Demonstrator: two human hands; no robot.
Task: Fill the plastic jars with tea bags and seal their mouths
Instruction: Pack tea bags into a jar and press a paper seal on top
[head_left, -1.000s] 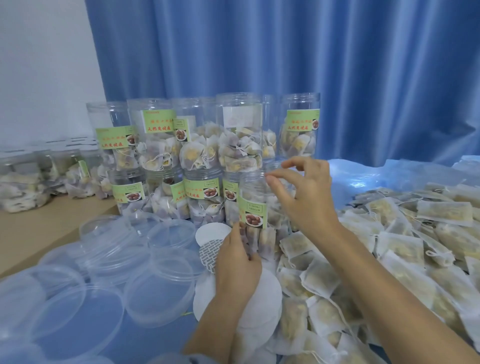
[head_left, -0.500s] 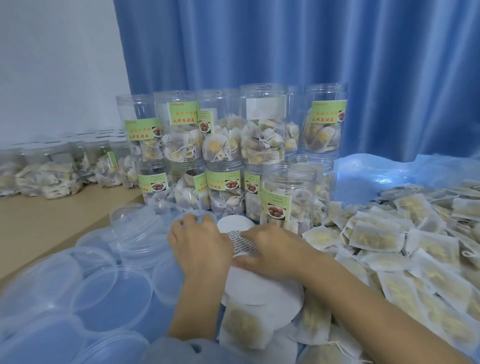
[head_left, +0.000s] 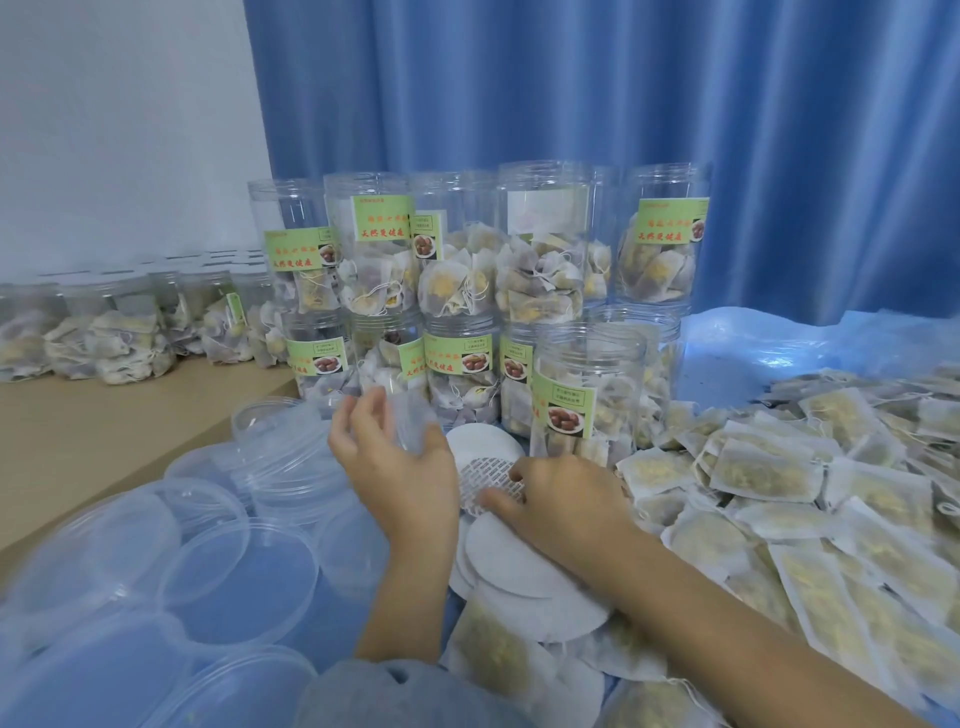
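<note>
Against the blue curtain, stacked jars stand filled with tea bags; whether they are capped I cannot tell. On the surface a heap of loose bags spreads right and clear lids pile left, so plenty remains. One open jar stands nearest, filled but unsealed. The left hand curls round a clear lid, lifted off the pile. The right hand pinches a printed seal disc from the white liners. Sealing looks next.
</note>
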